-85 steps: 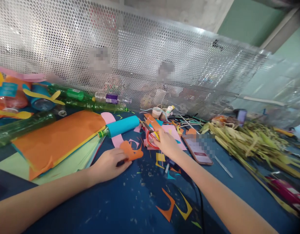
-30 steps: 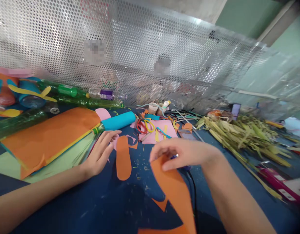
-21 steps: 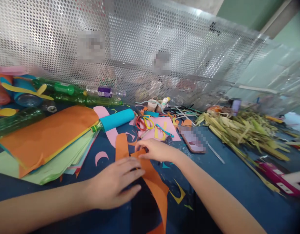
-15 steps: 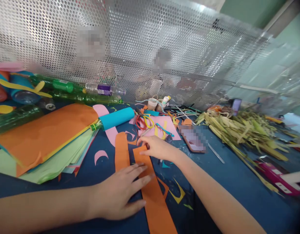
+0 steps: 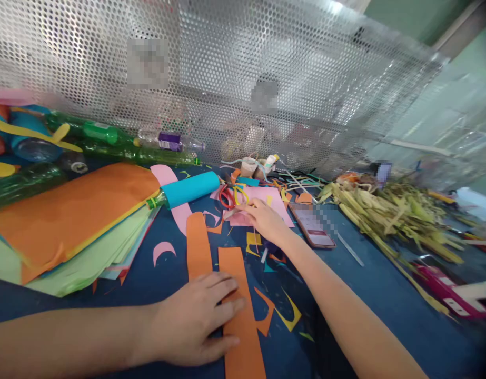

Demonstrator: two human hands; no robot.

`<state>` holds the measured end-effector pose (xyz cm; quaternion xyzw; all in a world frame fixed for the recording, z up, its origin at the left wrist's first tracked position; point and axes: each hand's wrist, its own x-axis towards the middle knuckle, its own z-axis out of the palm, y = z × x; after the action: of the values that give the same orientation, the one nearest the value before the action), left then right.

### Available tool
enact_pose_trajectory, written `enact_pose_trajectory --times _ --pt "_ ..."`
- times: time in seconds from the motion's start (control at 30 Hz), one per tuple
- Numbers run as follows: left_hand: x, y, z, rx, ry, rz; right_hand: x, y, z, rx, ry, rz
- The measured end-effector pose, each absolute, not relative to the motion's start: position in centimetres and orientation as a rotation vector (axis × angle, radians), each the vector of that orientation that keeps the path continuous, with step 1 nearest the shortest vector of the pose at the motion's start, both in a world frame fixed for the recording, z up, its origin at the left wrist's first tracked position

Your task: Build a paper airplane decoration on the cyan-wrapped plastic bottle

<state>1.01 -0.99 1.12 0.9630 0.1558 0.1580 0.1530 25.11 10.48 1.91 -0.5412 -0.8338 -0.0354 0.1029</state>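
My left hand [image 5: 203, 318] lies with its fingers spread on a long orange paper strip [image 5: 243, 321]. A second, round-ended orange strip [image 5: 198, 242] runs partly under that hand. Farther forward, my right hand [image 5: 262, 218] reaches over the pink paper [image 5: 280, 205], its fingers stretched out beside the yellow scissor handle [image 5: 241, 196] and a pale, thin object. Its thumb is mostly hidden. Red scissor handles [image 5: 226, 197] are just left of the yellow one. A bottle wrapped in blue paper [image 5: 191, 190] lies left of them.
Stacked coloured paper [image 5: 80, 210] and green bottles [image 5: 29, 184] lie at the left. A phone [image 5: 314, 226], dried husks [image 5: 385, 216] and a magenta object [image 5: 444, 289] are at the right. Paper scraps [image 5: 288, 310] lie near my right forearm. A perforated screen [image 5: 227, 68] stands behind.
My right hand has moved forward, off the end of the long orange strip and toward the scissors. The strip's far end has shifted slightly and lies straighter. My left hand remains on it.
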Motion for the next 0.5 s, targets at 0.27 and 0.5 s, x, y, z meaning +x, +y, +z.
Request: enact_pose_trajectory --times 0.27,0.5 --pt "1.0 -1.0 1.3 2.747 0.462 0.447 24.3 10.4 1.8 -1.463 -2.582 -0.228" --pt "1.1 -1.0 1.2 2.739 0.457 0.428 24.0 10.2 2.0 -1.368 -2.548 -0.186"
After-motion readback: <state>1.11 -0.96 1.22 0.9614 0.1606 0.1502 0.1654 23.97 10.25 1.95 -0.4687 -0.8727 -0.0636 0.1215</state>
